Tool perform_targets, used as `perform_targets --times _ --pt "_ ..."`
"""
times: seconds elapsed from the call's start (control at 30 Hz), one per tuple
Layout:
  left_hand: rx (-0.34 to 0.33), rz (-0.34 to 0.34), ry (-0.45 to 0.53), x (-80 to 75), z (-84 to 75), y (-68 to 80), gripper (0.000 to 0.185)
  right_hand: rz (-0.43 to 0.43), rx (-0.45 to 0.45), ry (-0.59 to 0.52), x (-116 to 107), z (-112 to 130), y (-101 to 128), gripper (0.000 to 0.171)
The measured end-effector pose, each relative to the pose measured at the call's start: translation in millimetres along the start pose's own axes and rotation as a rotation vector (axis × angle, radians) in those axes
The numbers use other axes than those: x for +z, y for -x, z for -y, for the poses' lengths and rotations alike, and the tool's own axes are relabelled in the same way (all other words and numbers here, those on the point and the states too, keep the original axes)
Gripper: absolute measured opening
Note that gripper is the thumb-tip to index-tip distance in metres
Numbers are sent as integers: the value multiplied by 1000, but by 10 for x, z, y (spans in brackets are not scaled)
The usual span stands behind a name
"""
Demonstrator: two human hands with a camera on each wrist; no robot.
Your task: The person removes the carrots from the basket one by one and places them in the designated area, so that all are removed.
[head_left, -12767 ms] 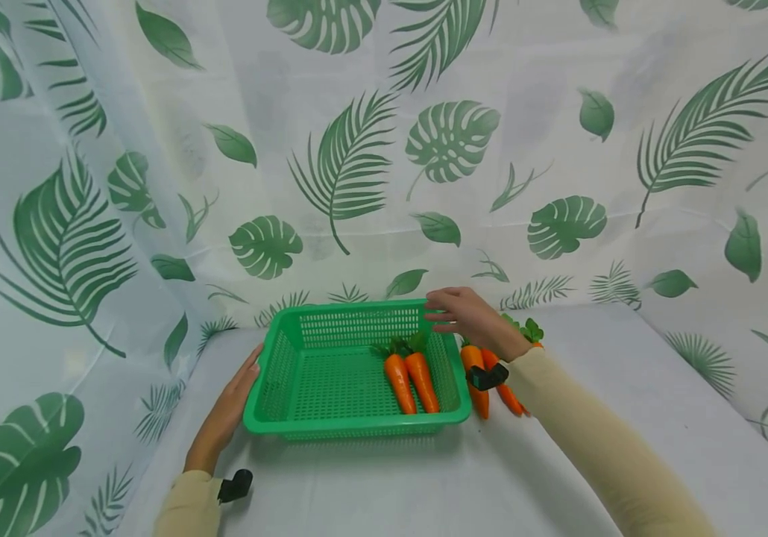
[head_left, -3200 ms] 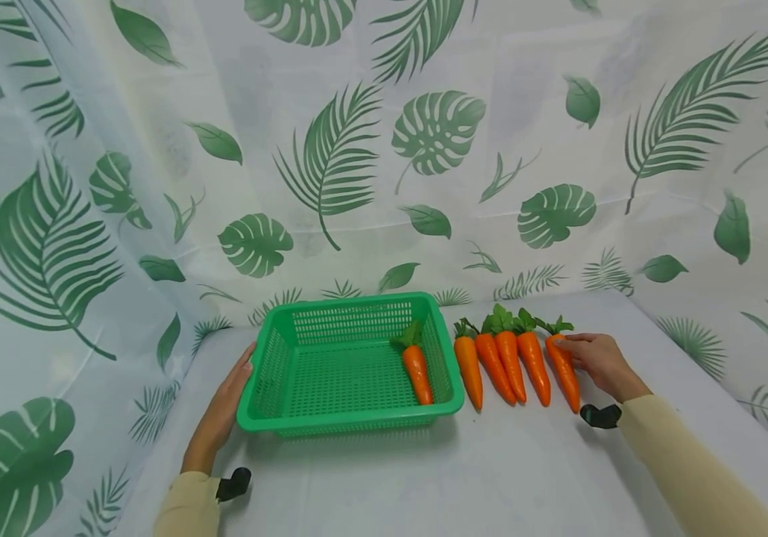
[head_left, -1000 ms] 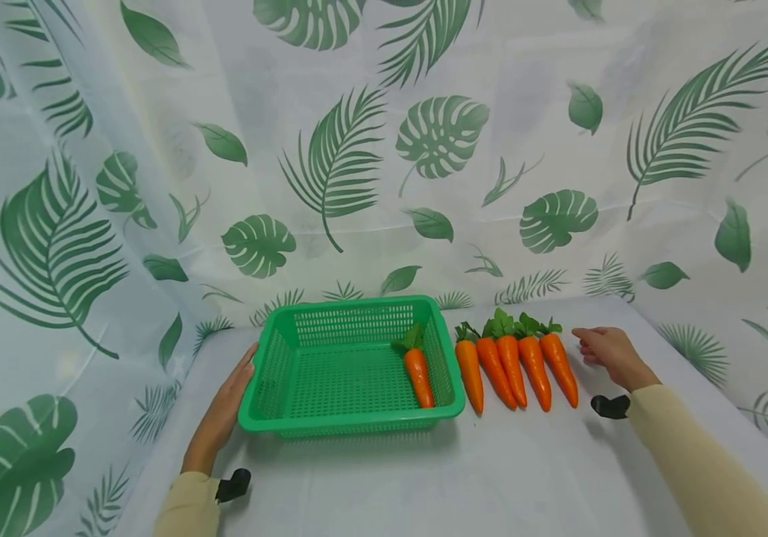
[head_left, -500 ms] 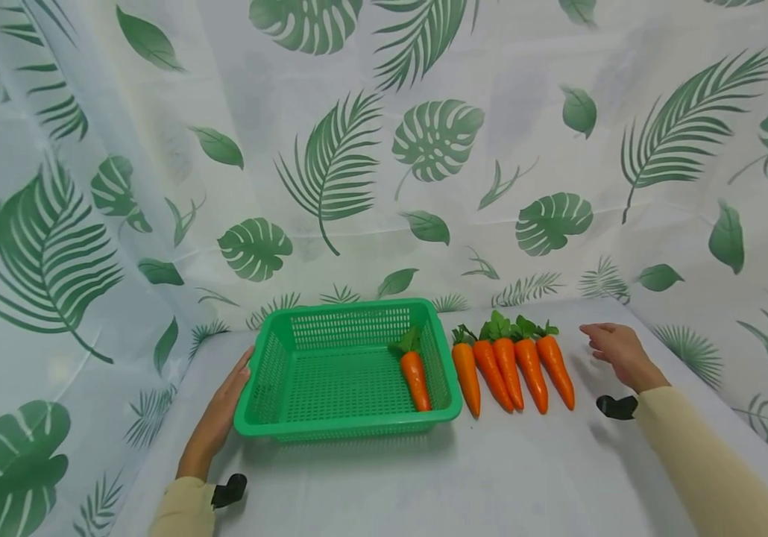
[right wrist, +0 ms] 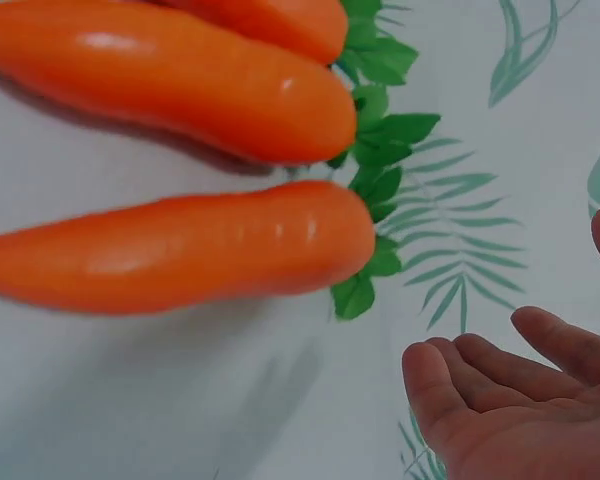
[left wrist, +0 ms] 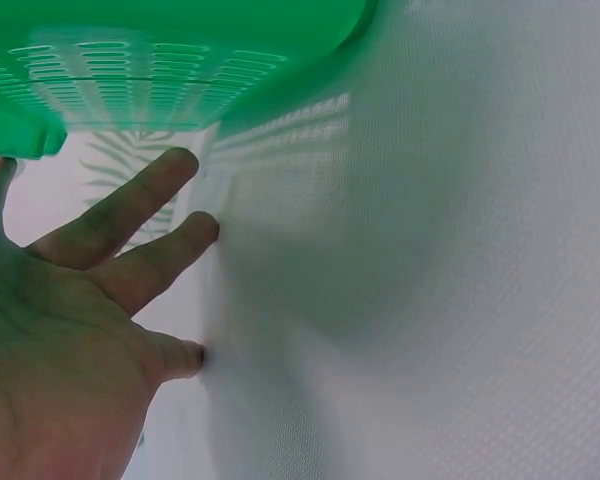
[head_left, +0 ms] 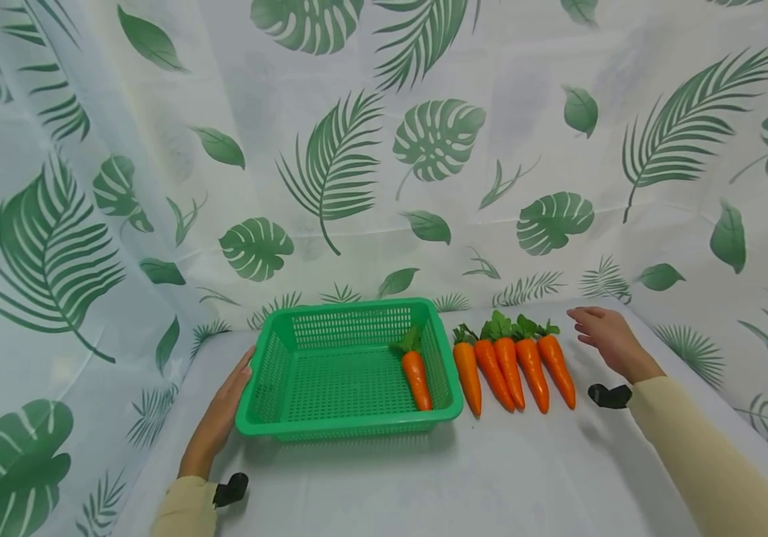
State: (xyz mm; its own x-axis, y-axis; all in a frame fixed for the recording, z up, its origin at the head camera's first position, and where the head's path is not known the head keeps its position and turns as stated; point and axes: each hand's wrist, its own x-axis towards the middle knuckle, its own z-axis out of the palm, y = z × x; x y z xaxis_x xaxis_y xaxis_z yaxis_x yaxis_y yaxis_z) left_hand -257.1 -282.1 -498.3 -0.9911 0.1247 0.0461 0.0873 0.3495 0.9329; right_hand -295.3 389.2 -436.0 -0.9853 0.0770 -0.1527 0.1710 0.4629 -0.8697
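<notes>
Green perforated basket (head_left: pixel 330 328), upright on table; one orange carrot (head_left: pixel 416 378) inside at right wall. Four carrots (head_left: pixel 514 362) in row just right, leaves rearward.

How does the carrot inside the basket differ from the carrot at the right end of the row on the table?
The carrot in the basket lies alone on the mesh floor by the right wall of the green basket; the end carrot lies on the white table, last in a row of four. The left hand rests against the basket's left side; the right hand hovers open beside the end carrot, touching neither. Both are orange, green leaves pointing away, tips toward the person.
</notes>
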Motion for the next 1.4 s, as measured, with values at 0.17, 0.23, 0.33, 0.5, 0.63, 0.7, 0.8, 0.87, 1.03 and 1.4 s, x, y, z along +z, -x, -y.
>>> perform_targets --times 0.17,0.23,0.33,0.5,0.63,0.7,0.8,0.87,1.03,1.4 --pt "6 5 10 0 14 -4 62 24 -7 -90 54 97 12 77" --pt "8 6 12 1 12 -5 62 33 -12 -115 74 127 14 78" --pt "13 8 13 5 12 -7 62 47 -34 -112 106 172 20 78" --pt "19 5 13 12 21 1 62 54 -53 -106 174 275 20 79" --pt "22 -5 7 15 16 9 62 80 -78 -129 227 365 38 79" --pt "21 -8 7 16 11 9 63 96 -91 -137 246 395 42 78" --pt "15 -8 1 17 4 12 63 104 -99 -139 275 431 39 78" --pt "9 -9 -4 16 -1 15 63 106 -97 -147 296 455 33 78" --pt "-1 -13 -16 13 -13 24 63 105 -96 -162 351 518 35 77" --pt "10 -6 -16 14 -10 18 63 142 -117 -182 496 694 59 76"
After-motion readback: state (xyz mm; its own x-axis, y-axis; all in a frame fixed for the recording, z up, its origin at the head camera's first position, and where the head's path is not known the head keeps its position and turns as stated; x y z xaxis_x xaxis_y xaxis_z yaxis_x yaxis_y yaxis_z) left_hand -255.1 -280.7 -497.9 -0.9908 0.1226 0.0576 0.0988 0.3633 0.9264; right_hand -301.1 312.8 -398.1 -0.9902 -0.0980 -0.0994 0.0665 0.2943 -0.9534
